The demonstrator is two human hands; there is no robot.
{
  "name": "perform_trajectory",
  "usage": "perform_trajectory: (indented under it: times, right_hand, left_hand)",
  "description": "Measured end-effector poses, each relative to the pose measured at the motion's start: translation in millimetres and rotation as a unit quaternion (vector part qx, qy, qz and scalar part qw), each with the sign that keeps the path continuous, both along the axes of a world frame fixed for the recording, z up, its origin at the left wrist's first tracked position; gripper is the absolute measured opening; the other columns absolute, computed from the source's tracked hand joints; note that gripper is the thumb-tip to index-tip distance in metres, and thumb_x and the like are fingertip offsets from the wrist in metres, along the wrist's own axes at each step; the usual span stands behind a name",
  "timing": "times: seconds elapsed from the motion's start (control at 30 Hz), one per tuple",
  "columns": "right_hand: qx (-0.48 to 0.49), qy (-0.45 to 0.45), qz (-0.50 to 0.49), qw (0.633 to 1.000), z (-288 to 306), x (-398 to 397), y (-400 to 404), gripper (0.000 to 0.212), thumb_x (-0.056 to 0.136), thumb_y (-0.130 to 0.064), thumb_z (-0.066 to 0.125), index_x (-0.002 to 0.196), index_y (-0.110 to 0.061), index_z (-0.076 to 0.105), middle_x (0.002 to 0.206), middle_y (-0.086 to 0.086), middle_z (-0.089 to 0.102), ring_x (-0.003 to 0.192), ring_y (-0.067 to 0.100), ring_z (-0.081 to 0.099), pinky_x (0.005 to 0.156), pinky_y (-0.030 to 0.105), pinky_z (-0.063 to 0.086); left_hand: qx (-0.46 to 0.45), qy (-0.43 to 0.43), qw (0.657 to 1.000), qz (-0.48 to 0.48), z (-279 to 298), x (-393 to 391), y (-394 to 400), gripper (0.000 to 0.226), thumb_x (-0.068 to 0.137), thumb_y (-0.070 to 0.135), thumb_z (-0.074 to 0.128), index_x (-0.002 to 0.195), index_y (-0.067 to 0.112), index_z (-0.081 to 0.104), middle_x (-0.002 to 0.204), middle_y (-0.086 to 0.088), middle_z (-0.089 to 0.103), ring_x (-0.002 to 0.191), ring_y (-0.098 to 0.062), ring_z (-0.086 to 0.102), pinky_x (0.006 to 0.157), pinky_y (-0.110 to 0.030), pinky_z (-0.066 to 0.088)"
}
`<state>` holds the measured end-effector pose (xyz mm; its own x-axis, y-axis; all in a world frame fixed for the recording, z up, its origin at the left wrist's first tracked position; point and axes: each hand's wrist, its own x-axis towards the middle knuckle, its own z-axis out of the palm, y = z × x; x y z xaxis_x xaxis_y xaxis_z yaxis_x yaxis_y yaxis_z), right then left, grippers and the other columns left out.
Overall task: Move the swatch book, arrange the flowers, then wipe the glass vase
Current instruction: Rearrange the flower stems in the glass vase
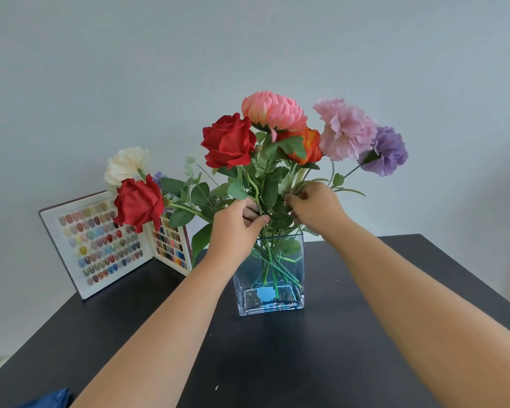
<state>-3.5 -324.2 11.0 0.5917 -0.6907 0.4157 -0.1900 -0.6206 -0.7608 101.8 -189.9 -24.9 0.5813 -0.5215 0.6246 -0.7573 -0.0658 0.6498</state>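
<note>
We note both bare forearms extended forward and converging. Left hand (237, 223): fingers curled, thumb pressed against fingertips in a closed pinch. Right hand (314, 206): knuckles up, fingers bent inward, also closed in a pinch.

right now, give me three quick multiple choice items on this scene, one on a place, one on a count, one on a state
1. Where does the swatch book stand?
A. back left of the table
B. inside the vase
C. front right corner

2. How many red roses show?
A. one
B. two
C. four

3. What are the hands doing?
A. resting flat on the table
B. wiping the vase
C. gripping stems above the vase

Answers: 1 A, it stands open behind and left of the glass vase. 2 B, one upper red rose, one low red rose. 3 C, left hand and right hand close on stems.
</note>
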Motion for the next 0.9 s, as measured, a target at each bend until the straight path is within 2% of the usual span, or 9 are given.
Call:
perform_trajectory:
  times: [0.17,0.33,0.43,0.5,0.6,0.7,0.8,0.83,0.9]
  right_hand:
    - [-0.010,0.027,-0.003,1.000,8.3,-3.3,-0.9,0.036,0.086,-0.024,0.061,0.076,0.011,0.063,0.069,0.024,0.069,0.051,0.022,0.063,0.058,0.029,0.051]
    - [0.062,-0.019,0.028,0.997,-0.6,-1.5,4.0,0.027,0.086,-0.026,0.066,0.078,0.000,0.065,0.058,0.009,0.064,0.052,0.022,0.061,0.060,0.033,0.051]
    - [0.139,-0.056,0.058,0.987,0.1,-1.1,6.6,0.017,0.086,-0.011,0.056,0.077,0.003,0.061,0.066,0.010,0.058,0.062,0.023,0.056,0.063,0.036,0.049]
    - [0.166,-0.070,0.070,0.981,5.9,-4.0,7.8,0.021,0.082,-0.004,0.045,0.064,-0.008,0.054,0.065,0.007,0.054,0.064,0.024,0.054,0.064,0.036,0.048]
    - [0.062,-0.014,0.063,0.996,15.0,-8.6,8.3,0.027,0.082,-0.004,0.038,0.056,-0.012,0.036,0.059,0.005,0.040,0.059,0.022,0.038,0.055,0.033,0.035]
    - [-0.036,0.047,0.056,0.997,20.0,-9.4,9.8,0.033,0.082,-0.005,0.038,0.051,-0.011,0.027,0.062,0.007,0.033,0.059,0.024,0.032,0.049,0.030,0.024]
    - [-0.087,0.075,0.040,0.993,20.0,-10.2,12.2,0.028,0.086,-0.009,0.040,0.060,-0.002,0.049,0.075,0.014,0.042,0.075,0.032,0.042,0.064,0.031,0.029]
    - [-0.107,0.084,0.038,0.990,19.4,-11.6,13.1,0.026,0.089,-0.010,0.041,0.075,0.003,0.059,0.077,0.010,0.044,0.082,0.031,0.043,0.070,0.031,0.030]
    - [-0.147,0.106,0.048,0.982,18.4,-14.1,14.6,0.028,0.093,-0.013,0.042,0.095,0.003,0.065,0.072,-0.006,0.040,0.091,0.029,0.044,0.080,0.034,0.033]
  left_hand:
    - [0.009,-0.010,1.000,0.011,0.6,-0.7,0.2,0.018,0.082,0.018,0.078,0.083,0.022,0.060,0.069,0.014,0.061,0.054,0.005,0.055,0.054,-0.007,0.040]
    - [0.027,-0.022,0.999,0.010,-1.2,-4.8,-0.2,0.026,0.078,0.016,0.081,0.087,0.018,0.057,0.073,0.009,0.062,0.056,0.001,0.059,0.055,-0.012,0.045]
    - [0.036,-0.012,0.999,-0.001,-2.1,-8.5,-0.8,0.036,0.073,0.018,0.086,0.093,0.016,0.056,0.081,0.004,0.062,0.065,-0.007,0.066,0.059,-0.022,0.052]
    - [0.039,-0.006,0.999,0.010,-0.9,-10.7,-2.1,0.047,0.067,0.026,0.089,0.098,0.017,0.055,0.086,0.002,0.060,0.067,-0.009,0.065,0.061,-0.025,0.052]
    - [0.048,-0.068,0.994,0.074,-1.7,-14.7,-6.8,0.066,0.060,0.040,0.091,0.104,0.013,0.052,0.093,0.003,0.049,0.076,-0.015,0.053,0.065,-0.026,0.043]
    - [0.074,-0.133,0.978,0.144,-5.4,-21.7,-12.8,0.081,0.056,0.055,0.087,0.108,0.008,0.048,0.103,-0.004,0.049,0.092,-0.025,0.052,0.076,-0.036,0.047]
    - [0.095,-0.177,0.951,0.237,-8.0,-27.6,-17.3,0.090,0.050,0.069,0.081,0.106,0.007,0.048,0.102,-0.008,0.055,0.092,-0.030,0.056,0.073,-0.041,0.047]
    - [0.088,-0.184,0.945,0.256,-8.6,-28.7,-18.8,0.091,0.048,0.071,0.080,0.104,0.007,0.048,0.100,-0.008,0.056,0.090,-0.030,0.057,0.071,-0.041,0.046]
    - [0.074,-0.192,0.938,0.277,-10.1,-28.3,-21.8,0.090,0.048,0.071,0.080,0.102,0.007,0.049,0.097,-0.007,0.059,0.089,-0.030,0.058,0.070,-0.040,0.044]
